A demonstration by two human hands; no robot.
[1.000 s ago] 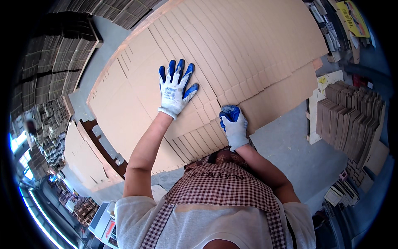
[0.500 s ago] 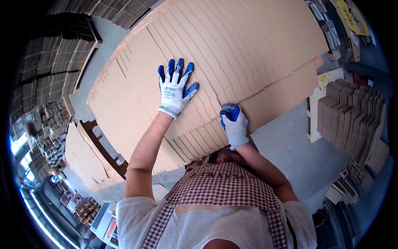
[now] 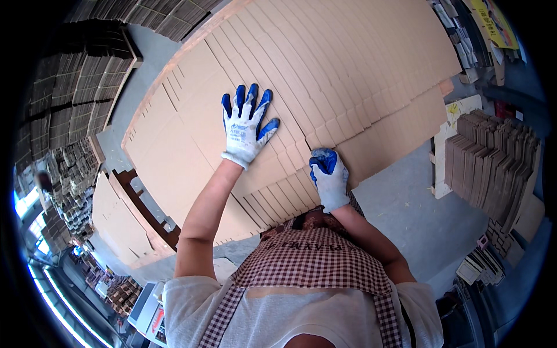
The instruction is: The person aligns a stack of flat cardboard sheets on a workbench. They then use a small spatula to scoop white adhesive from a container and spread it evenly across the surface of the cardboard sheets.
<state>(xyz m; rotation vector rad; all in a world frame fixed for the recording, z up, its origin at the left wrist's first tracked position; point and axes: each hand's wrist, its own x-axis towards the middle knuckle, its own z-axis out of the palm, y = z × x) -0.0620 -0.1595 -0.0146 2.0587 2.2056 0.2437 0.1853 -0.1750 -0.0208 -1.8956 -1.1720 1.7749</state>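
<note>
A broad stack of flat brown cardboard sheets (image 3: 174, 133) lies before me, its upper sheets fanned out in overlapping steps. My left hand (image 3: 246, 127), in a white glove with blue-coated fingers, rests palm down on the fanned sheets with the fingers spread. At the near edge of the fan, my right hand (image 3: 329, 178) wears a matching glove and is closed, fingers curled in. It touches the sheets' edge beside a step in the fan. What lies inside its fingers is hidden.
Bundled cardboard stacks (image 3: 75, 81) stand at the far left. On the right, more brown cardboard pieces (image 3: 490, 162) stand in rows on a pallet. A lower board stack (image 3: 119, 217) sits left of the sheets. Grey floor (image 3: 400, 203) shows between the stacks.
My right hand has shifted slightly toward me and to the right, still closed. My left hand stays spread on the sheets, almost unmoved.
</note>
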